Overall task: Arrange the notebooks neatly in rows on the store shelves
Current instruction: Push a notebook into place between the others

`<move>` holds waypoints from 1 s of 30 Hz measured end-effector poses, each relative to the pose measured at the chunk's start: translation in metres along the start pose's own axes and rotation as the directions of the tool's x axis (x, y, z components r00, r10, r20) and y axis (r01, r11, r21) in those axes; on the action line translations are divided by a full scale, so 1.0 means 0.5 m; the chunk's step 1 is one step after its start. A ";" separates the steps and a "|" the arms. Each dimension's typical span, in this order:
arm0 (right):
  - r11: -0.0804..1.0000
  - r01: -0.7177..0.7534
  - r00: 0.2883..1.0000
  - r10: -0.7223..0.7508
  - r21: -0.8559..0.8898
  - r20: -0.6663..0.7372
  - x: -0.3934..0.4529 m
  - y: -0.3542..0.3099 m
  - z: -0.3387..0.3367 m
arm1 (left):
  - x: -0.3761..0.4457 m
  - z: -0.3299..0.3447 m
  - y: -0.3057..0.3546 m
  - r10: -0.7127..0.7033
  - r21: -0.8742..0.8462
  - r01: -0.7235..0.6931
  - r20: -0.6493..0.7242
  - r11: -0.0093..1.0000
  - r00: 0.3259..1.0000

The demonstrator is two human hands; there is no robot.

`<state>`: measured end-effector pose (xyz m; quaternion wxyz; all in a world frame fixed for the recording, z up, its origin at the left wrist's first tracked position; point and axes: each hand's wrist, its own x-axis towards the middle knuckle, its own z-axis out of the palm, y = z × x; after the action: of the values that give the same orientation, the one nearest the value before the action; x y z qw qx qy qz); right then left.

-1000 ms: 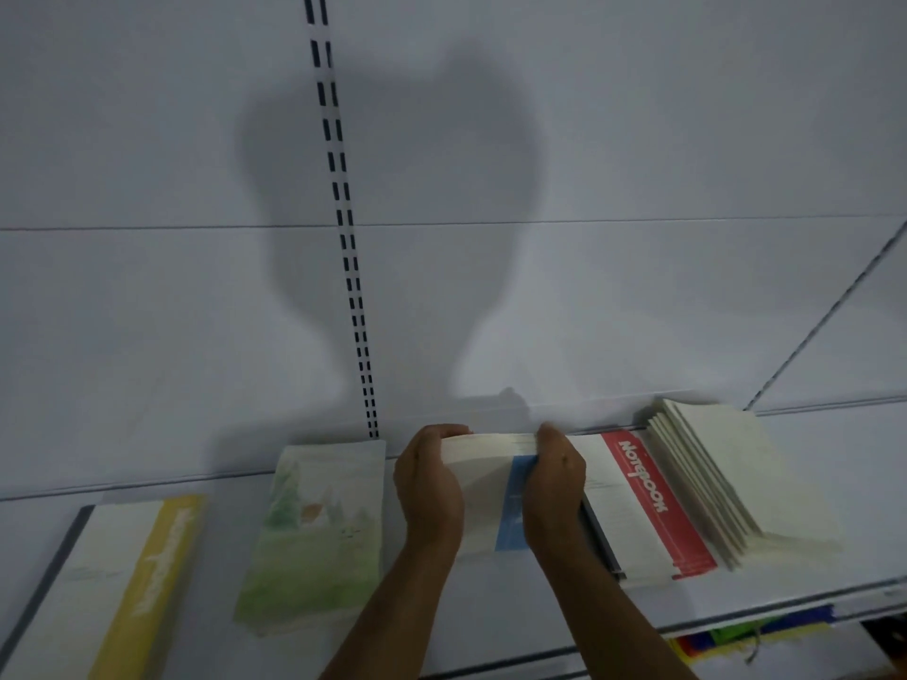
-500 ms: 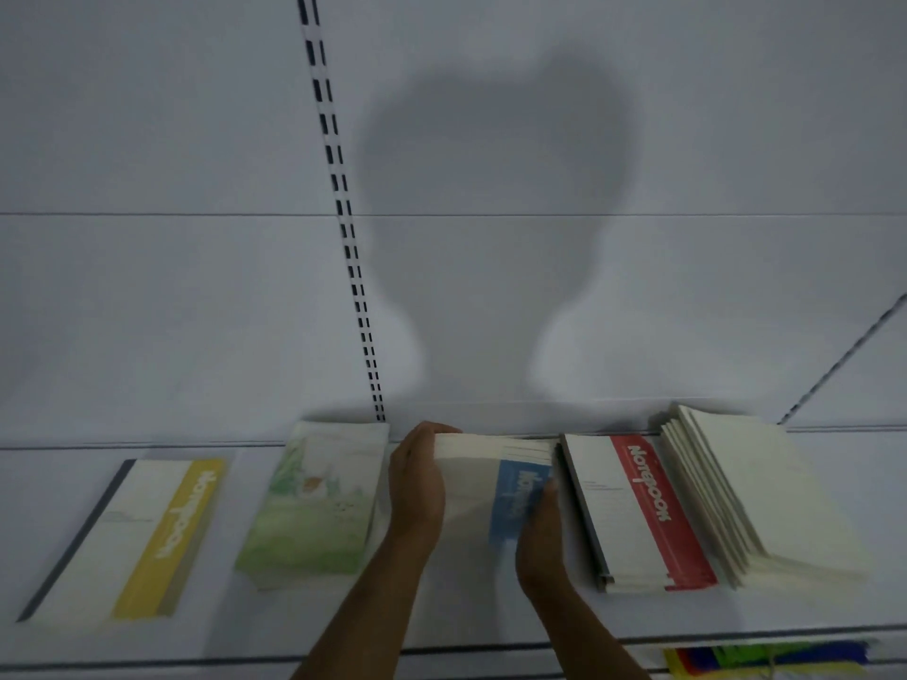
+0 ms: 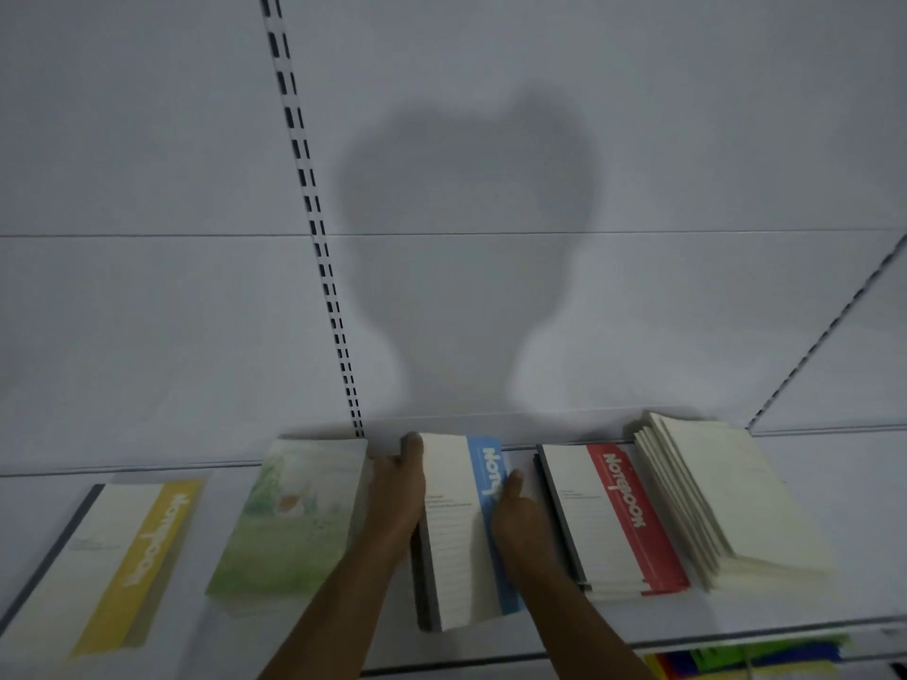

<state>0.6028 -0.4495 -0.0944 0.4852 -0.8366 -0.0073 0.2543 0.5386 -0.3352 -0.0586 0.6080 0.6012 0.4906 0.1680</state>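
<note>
Your left hand (image 3: 398, 498) and right hand (image 3: 521, 525) flank the blue-striped notebook stack (image 3: 459, 532) lying mid-row on the white metal shelf (image 3: 795, 478). Leftward lie the green illustrated notebook (image 3: 289, 522), then the yellow-striped notebook (image 3: 105, 566). Rightward lie the red-striped notebook stack (image 3: 613, 517), then the fanned cream paper stack (image 3: 711, 488).

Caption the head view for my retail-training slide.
Both hands, left hand and right hand, square the blue-striped notebook stack on the shelf.
</note>
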 end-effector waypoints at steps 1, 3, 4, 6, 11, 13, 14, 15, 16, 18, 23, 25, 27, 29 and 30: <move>0.999 -0.052 0.999 0.052 0.003 0.014 0.001 0.000 0.002 | -0.020 -0.007 -0.021 0.040 0.157 -0.044 0.032 0.987 0.999; 0.993 -0.118 0.993 0.119 -0.020 0.028 0.006 0.001 0.009 | -0.048 -0.017 -0.070 0.059 0.403 -0.091 0.092 0.911 0.994; 0.990 -0.130 0.991 0.132 -0.053 0.030 0.010 0.002 0.013 | -0.047 -0.020 -0.094 0.059 0.465 -0.103 0.108 0.879 0.992; 0.982 -0.130 0.991 0.134 -0.137 0.017 0.015 0.007 0.023 | -0.027 -0.023 -0.122 0.031 0.541 -0.078 0.097 0.837 0.995; 0.970 -0.017 0.999 0.028 -0.241 0.041 0.025 0.040 0.044 | 0.027 -0.019 -0.140 0.056 0.596 -0.099 0.091 0.797 0.994; 0.943 0.038 0.998 -0.018 -0.331 0.062 0.022 0.034 0.046 | 0.040 -0.022 -0.135 0.075 0.649 -0.113 0.087 0.752 0.993; 0.902 0.083 0.995 -0.054 -0.424 0.081 0.022 0.031 0.048 | 0.044 -0.024 -0.133 0.081 0.675 -0.117 0.086 0.729 0.993; 0.840 0.142 0.989 -0.097 -0.525 0.112 0.021 0.026 0.050 | 0.047 -0.025 -0.129 0.084 0.692 -0.118 0.083 0.712 0.993; 0.795 0.165 0.986 -0.127 -0.583 0.106 0.022 0.025 0.055 | 0.051 -0.026 -0.128 0.095 0.715 -0.124 0.081 0.688 0.992; 0.788 0.153 0.988 -0.126 -0.596 0.088 0.025 0.023 0.065 | 0.054 -0.027 -0.121 0.105 0.754 -0.143 0.099 0.641 0.990; 0.689 0.188 0.982 -0.148 -0.700 0.118 0.045 0.021 0.072 | 0.067 -0.021 -0.111 0.102 0.755 -0.160 0.124 0.636 0.987; 0.629 0.220 0.975 -0.155 -0.745 0.156 0.047 0.018 0.075 | 0.073 -0.019 -0.110 0.087 0.782 -0.154 0.127 0.604 0.988; 0.590 0.199 0.978 -0.169 -0.783 0.122 0.048 0.018 0.078 | 0.085 -0.018 -0.109 0.048 0.807 -0.147 0.146 0.572 0.988; 0.587 0.163 0.982 -0.171 -0.793 0.076 0.046 0.013 0.083 | 0.088 -0.014 -0.100 0.004 0.812 -0.114 0.137 0.572 0.991; 0.609 0.154 0.983 -0.172 -0.778 0.060 0.047 0.012 0.087 | 0.088 -0.011 -0.098 0.007 0.820 -0.106 0.124 0.562 0.992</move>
<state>0.6031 -0.4115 -0.1263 0.0961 -0.9623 -0.1875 0.1722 0.5356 -0.3078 -0.1188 0.2763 0.8388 0.4596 -0.0935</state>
